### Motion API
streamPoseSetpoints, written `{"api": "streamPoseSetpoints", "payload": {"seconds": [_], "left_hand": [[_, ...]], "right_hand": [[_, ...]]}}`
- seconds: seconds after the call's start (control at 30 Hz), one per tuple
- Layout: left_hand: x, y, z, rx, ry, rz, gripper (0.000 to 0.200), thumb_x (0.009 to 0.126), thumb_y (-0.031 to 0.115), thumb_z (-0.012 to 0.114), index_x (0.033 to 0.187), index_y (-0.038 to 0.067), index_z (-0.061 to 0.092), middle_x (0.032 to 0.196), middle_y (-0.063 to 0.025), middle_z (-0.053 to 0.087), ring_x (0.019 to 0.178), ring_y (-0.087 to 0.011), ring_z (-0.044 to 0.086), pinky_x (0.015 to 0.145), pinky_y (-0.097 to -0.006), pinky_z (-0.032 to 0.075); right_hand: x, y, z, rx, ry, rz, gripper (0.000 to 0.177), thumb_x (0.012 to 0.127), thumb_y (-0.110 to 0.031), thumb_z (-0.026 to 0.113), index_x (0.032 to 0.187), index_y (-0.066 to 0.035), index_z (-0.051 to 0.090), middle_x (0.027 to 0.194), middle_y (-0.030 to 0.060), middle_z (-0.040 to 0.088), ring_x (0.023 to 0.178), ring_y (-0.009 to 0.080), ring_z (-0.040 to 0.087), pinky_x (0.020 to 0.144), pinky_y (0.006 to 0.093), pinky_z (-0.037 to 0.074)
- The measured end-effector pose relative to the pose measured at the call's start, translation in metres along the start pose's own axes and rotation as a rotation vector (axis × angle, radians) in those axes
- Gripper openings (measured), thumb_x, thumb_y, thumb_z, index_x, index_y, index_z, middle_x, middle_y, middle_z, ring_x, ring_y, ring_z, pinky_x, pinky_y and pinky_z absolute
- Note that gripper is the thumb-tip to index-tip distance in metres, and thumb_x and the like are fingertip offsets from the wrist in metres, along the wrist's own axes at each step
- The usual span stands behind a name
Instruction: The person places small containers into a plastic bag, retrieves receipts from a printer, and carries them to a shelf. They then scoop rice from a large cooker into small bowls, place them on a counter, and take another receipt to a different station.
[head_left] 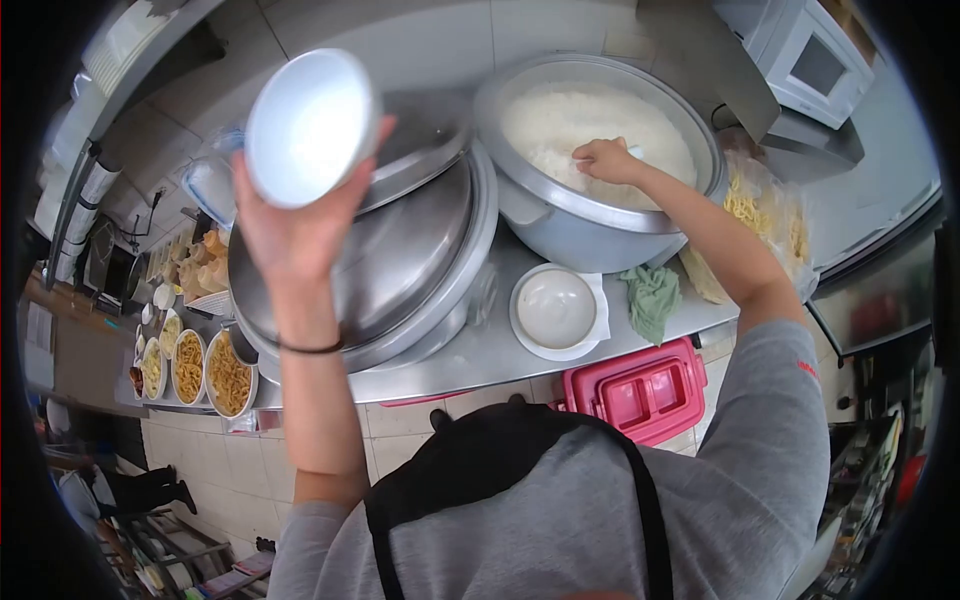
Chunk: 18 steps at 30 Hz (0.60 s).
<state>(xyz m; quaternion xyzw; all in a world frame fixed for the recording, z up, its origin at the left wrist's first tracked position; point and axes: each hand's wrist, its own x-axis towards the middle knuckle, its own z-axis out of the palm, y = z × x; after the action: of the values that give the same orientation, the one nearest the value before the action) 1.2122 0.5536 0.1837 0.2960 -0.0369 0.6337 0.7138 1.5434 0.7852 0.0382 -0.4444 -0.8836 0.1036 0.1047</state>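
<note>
My left hand (300, 225) holds up a white bowl (308, 128), fingers wrapped round its underside and rim, above a large pot with a metal lid (400, 260). The bowl's inside looks plain white. My right hand (606, 160) is closed round a small pale handle over the white rice (640, 125); the tool's other end is hidden. The rice lies in a big round metal pot (590, 235) at the counter's back. In front of that pot sit a white bowl and plate (557, 308) on white paper.
A green cloth (651, 300) lies beside the bowl, and bags of noodles (745, 205) are at the right. Bowls of noodles (230, 375) line the left. Below the counter (450, 372) is a pink container (637, 392). Another person (130, 492) is at the far lower left.
</note>
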Motion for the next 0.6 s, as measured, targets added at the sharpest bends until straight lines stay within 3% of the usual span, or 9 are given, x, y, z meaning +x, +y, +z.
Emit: {"api": "streamPoseSetpoints", "payload": {"seconds": [0.13, 0.17, 0.27, 0.33, 0.4, 0.47, 0.53, 0.57, 0.6], "left_hand": [[0.056, -0.048, -0.019, 0.119, 0.035, 0.017, 0.059, 0.083, 0.042, 0.044, 0.131, 0.01, 0.028, 0.135, -0.0194, 0.023, 0.122, -0.0474, 0.019, 0.092, -0.0559, 0.036], [0.067, -0.063, -0.016, 0.158, 0.166, 0.037, 0.059, 0.083, 0.048, 0.041, 0.125, 0.007, 0.035, 0.125, -0.0163, 0.041, 0.114, -0.0357, 0.041, 0.086, -0.0569, 0.04], [0.096, -0.099, -0.025, 0.227, 0.198, 0.015, 0.059, 0.083, 0.047, 0.041, 0.123, 0.004, 0.036, 0.123, -0.0158, 0.043, 0.112, -0.0364, 0.043, 0.086, -0.0559, 0.04], [0.112, -0.123, -0.036, 0.305, 0.233, -0.004, 0.057, 0.082, 0.048, 0.042, 0.124, 0.009, 0.036, 0.122, -0.0142, 0.043, 0.112, -0.0345, 0.042, 0.084, -0.0557, 0.04], [0.127, -0.149, -0.053, 0.486, 0.48, -0.038, 0.055, 0.082, 0.047, 0.045, 0.123, 0.012, 0.037, 0.125, -0.0121, 0.041, 0.112, -0.0317, 0.042, 0.089, -0.0542, 0.036], [0.139, -0.178, -0.067, 0.548, 0.532, -0.12, 0.053, 0.081, 0.048, 0.045, 0.122, 0.017, 0.038, 0.124, -0.0112, 0.04, 0.112, -0.0309, 0.041, 0.086, -0.0544, 0.037], [0.148, -0.206, -0.08, 0.61, 0.594, -0.202, 0.051, 0.079, 0.05, 0.044, 0.121, 0.022, 0.038, 0.124, -0.0104, 0.038, 0.112, -0.0301, 0.039, 0.084, -0.0546, 0.037], [0.156, -0.217, -0.087, 0.348, 0.56, -0.271, 0.052, 0.079, 0.05, 0.044, 0.121, 0.02, 0.038, 0.124, -0.0104, 0.038, 0.112, -0.0303, 0.038, 0.086, -0.0539, 0.036], [0.163, -0.227, -0.092, 0.085, 0.522, -0.337, 0.053, 0.078, 0.051, 0.044, 0.121, 0.019, 0.037, 0.125, -0.0105, 0.037, 0.112, -0.0305, 0.037, 0.087, -0.0531, 0.035]], "right_hand": [[-0.017, -0.006, -0.018, 0.112, -0.209, 0.117, 0.015, 0.076, -0.022, 0.052, 0.084, -0.013, 0.062, 0.067, 0.0036, 0.06, 0.075, 0.0182, 0.056, 0.085, 0.0403, 0.024], [-0.024, -0.003, -0.019, 0.135, -0.21, 0.148, 0.014, 0.075, -0.02, 0.051, 0.08, -0.012, 0.06, 0.065, 0.0033, 0.058, 0.072, 0.0169, 0.055, 0.083, 0.0391, 0.027], [-0.035, 0.022, -0.031, 0.255, -0.224, 0.167, 0.012, 0.073, -0.018, 0.048, 0.073, -0.01, 0.058, 0.062, 0.0027, 0.057, 0.067, 0.0151, 0.054, 0.078, 0.0355, 0.032], [-0.04, 0.036, -0.045, 0.352, -0.236, 0.157, 0.012, 0.072, -0.017, 0.047, 0.071, -0.009, 0.056, 0.061, 0.0026, 0.056, 0.066, 0.0147, 0.054, 0.074, 0.0331, 0.035], [-0.046, 0.036, -0.08, 0.4, -0.079, 0.169, 0.012, 0.072, -0.015, 0.045, 0.068, -0.007, 0.054, 0.06, 0.0027, 0.055, 0.062, 0.0137, 0.052, 0.067, 0.0296, 0.037], [-0.045, 0.028, -0.11, 0.402, -0.05, 0.146, 0.013, 0.074, -0.013, 0.046, 0.069, -0.004, 0.055, 0.063, 0.0055, 0.058, 0.063, 0.0183, 0.055, 0.071, 0.0331, 0.036], [-0.035, 0.008, -0.119, -0.129, 0.281, 0.153, 0.011, 0.073, -0.011, 0.049, 0.069, -0.005, 0.058, 0.068, 0.0086, 0.061, 0.068, 0.0222, 0.058, 0.073, 0.0385, 0.034], [-0.028, 0.0, -0.116, -0.13, 0.282, 0.152, 0.011, 0.073, -0.011, 0.049, 0.069, -0.005, 0.058, 0.068, 0.0086, 0.061, 0.068, 0.0222, 0.058, 0.073, 0.0385, 0.034], [-0.022, -0.007, -0.11, -0.406, 0.396, 0.046, 0.009, 0.071, -0.007, 0.049, 0.072, -0.007, 0.058, 0.069, 0.007, 0.061, 0.07, 0.0219, 0.058, 0.074, 0.0385, 0.033]]}}
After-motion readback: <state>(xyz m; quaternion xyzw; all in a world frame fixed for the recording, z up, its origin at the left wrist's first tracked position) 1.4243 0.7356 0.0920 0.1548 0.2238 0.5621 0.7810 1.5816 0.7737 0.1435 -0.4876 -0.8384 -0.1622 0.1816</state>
